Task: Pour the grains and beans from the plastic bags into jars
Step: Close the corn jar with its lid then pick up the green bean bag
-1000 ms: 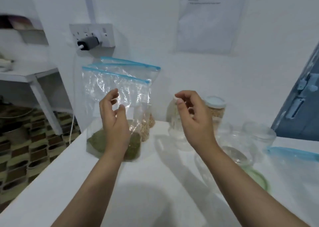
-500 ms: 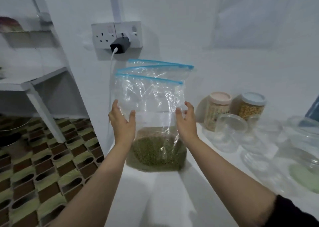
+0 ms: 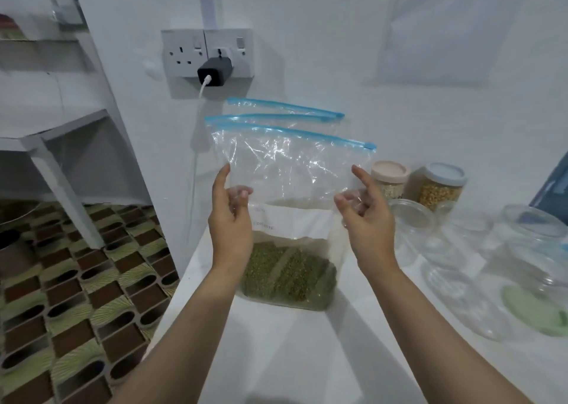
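- White countertop (image 3: pixel 276 342) runs along a white wall, where a double socket (image 3: pixel 207 54) carries a black plug adapter (image 3: pixel 214 72) with a white cable (image 3: pixel 194 170) hanging down beside the counter's left end.
- Left of the counter lies a floor of brown and green patterned tiles (image 3: pixel 76 296), with a pale shelf unit (image 3: pixel 58 133) standing on it.
- Front clear plastic zip bag with a blue seal strip (image 3: pixel 292 170) stands upright on the counter; small green beans (image 3: pixel 285 276) fill its bottom.
- Left hand (image 3: pixel 230 219) pinches the bag's left edge between thumb and fingers, index finger pointing up along the plastic.
- Right hand (image 3: pixel 367 216) pinches the bag's right edge in the same way, thumb in front.
- Two further blue-sealed clear bags (image 3: pixel 282 111) stand just behind the front one, against the wall; their contents are hidden.
- Right of the bags stand a pink-lidded jar of pale grains (image 3: pixel 388 179) and, just beside it, a blue-lidded jar of yellow kernels (image 3: pixel 441 188).
- Nearer the camera, several empty clear jars (image 3: pixel 412 228) stand without lids on the counter's right side, with a pale green lid (image 3: pixel 534 311) seen through the nearest one.
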`<state>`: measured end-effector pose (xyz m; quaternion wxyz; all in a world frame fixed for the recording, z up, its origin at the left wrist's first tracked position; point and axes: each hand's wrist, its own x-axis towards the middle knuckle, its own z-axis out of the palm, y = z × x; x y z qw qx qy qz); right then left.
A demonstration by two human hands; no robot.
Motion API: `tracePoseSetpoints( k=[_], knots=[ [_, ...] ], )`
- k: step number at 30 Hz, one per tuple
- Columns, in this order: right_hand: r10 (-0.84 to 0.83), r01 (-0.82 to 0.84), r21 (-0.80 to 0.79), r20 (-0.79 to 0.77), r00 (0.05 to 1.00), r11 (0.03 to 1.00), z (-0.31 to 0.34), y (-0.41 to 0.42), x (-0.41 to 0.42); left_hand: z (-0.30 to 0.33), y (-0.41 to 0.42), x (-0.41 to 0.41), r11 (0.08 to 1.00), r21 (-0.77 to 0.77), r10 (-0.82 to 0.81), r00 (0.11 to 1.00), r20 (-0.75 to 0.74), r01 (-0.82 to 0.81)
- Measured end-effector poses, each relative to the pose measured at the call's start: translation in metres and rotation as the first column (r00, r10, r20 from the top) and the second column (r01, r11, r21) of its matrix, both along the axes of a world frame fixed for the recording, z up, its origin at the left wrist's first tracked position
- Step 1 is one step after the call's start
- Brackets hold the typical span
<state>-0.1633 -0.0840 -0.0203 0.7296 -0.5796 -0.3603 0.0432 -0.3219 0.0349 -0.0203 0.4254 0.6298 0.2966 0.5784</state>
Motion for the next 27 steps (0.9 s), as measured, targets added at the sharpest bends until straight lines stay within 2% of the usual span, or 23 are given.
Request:
tracePoseSetpoints(
  k=[5, 12, 19, 23, 27],
  knots=[
    [-0.005, 0.003, 0.037, 0.074, 0.997, 0.999, 0.013, -0.049, 0.012, 0.008, -0.043, 0.015, 0.999, -0.032, -0.003, 0.999, 0.054, 0.004],
    [-0.048, 0.043, 0.028, 0.228, 0.973, 0.999, 0.025, -0.133, 0.050, 0.014, -0.123, 0.051, 0.991, -0.098, -0.075, 0.983, 0.168, 0.092],
    [-0.021, 0.019, 0.012, 0.210, 0.978, 1.000, 0.017, -0.195, 0.077, 0.004, -0.184, 0.078, 0.990, -0.119, -0.058, 0.983, 0.176, 0.080],
    [0.016, -0.021, 0.021, 0.207, 0.978, 1.000, 0.006, -0.209, 0.082, -0.005, -0.196, 0.082, 0.995, -0.088, -0.030, 0.992, 0.125, 0.042],
    [0.009, -0.015, 0.039, 0.163, 0.987, 0.999, 0.009, -0.204, 0.084, -0.010, -0.205, 0.088, 0.992, 0.068, 0.112, 0.987, -0.113, -0.105]
  ],
)
